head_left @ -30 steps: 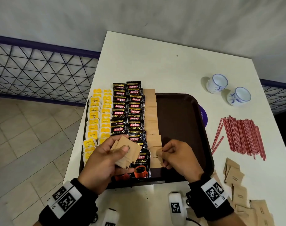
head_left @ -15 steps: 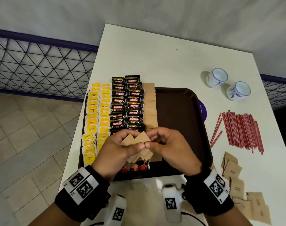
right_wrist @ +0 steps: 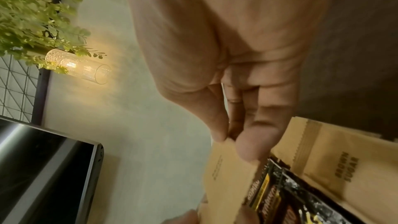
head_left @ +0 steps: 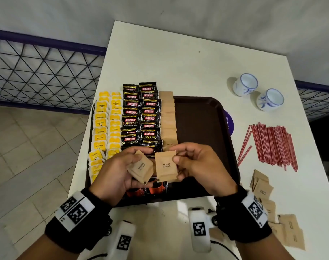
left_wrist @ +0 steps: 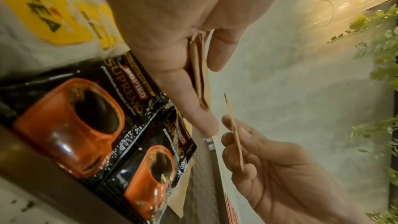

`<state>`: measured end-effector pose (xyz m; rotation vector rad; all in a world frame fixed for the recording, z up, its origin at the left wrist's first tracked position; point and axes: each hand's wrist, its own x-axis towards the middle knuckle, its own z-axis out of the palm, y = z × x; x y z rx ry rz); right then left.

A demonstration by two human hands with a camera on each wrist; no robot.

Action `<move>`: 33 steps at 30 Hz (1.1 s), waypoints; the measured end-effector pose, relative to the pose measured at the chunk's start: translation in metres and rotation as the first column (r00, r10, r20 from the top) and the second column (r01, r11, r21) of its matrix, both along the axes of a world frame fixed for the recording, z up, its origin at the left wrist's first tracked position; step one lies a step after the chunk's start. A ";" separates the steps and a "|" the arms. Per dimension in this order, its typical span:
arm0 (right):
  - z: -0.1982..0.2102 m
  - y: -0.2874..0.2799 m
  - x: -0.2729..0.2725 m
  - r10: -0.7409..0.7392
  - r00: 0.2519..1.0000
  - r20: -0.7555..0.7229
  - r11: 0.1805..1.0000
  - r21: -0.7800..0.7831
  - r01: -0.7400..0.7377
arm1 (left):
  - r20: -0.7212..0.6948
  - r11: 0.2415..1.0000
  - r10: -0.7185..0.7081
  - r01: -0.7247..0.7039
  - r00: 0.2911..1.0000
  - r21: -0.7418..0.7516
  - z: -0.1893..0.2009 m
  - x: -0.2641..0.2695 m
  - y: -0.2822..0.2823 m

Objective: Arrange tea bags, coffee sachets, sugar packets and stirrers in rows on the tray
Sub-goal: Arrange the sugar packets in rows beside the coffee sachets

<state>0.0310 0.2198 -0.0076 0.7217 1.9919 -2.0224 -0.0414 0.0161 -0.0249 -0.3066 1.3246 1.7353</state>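
A dark brown tray (head_left: 207, 117) carries rows of yellow tea bags (head_left: 107, 128), black coffee sachets (head_left: 141, 113) and brown sugar packets (head_left: 168, 119). Above its near edge my left hand (head_left: 120, 169) grips a small stack of brown sugar packets (head_left: 140, 168), seen edge-on as a stack (left_wrist: 199, 72) in the left wrist view. My right hand (head_left: 195, 164) pinches a single sugar packet (head_left: 166, 166) by its right edge between thumb and fingers; this packet (right_wrist: 228, 168) hangs below the fingertips. Red stirrers (head_left: 270, 145) lie on the table right of the tray.
Two white-and-blue cups (head_left: 245, 84) stand at the back right. Loose sugar packets (head_left: 263, 188) lie scattered at the near right. A purple disc (head_left: 229, 122) peeks from under the tray's right rim. The white table (head_left: 178, 59) ends at the left beside a mesh fence (head_left: 38, 72).
My right hand left the sugar row, met the left hand's stack and drew one packet off to the right. Both hands now sit slightly apart above the tray's near edge.
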 end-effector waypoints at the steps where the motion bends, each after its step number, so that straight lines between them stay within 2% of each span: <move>1: 0.001 0.000 0.000 -0.005 1.000 0.002 1.000 -0.012 0.005 | 0.008 1.000 -0.002 0.002 1.000 0.008 0.000 -0.001 -0.002; 5: 0.003 0.006 0.002 -0.023 1.000 0.022 1.000 -0.017 0.023 | 0.008 0.999 -0.024 0.024 1.000 0.030 0.001 -0.002 -0.008; 9: -0.003 0.029 0.013 -0.056 0.996 0.070 0.987 0.154 0.045 | -0.016 0.999 -0.014 0.015 1.000 0.044 0.002 -0.002 -0.016; 15: -0.019 0.035 0.030 0.030 0.980 0.198 0.956 0.279 -0.086 | -0.005 0.999 -0.002 0.002 1.000 0.043 0.000 0.000 -0.020; 23: -0.032 0.024 0.026 0.013 0.981 0.195 0.943 0.323 -0.077 | 0.007 0.998 -0.012 0.011 1.000 0.069 0.000 0.004 -0.019; 28: -0.040 0.020 0.022 0.025 0.983 0.180 0.887 0.449 -0.105 | 0.024 0.996 -0.024 0.021 0.999 0.084 0.000 0.001 -0.021; 33: -0.042 0.018 0.023 0.004 0.981 0.193 0.856 0.506 -0.103 | 0.048 0.996 -0.029 0.024 0.998 0.089 0.000 -0.001 -0.021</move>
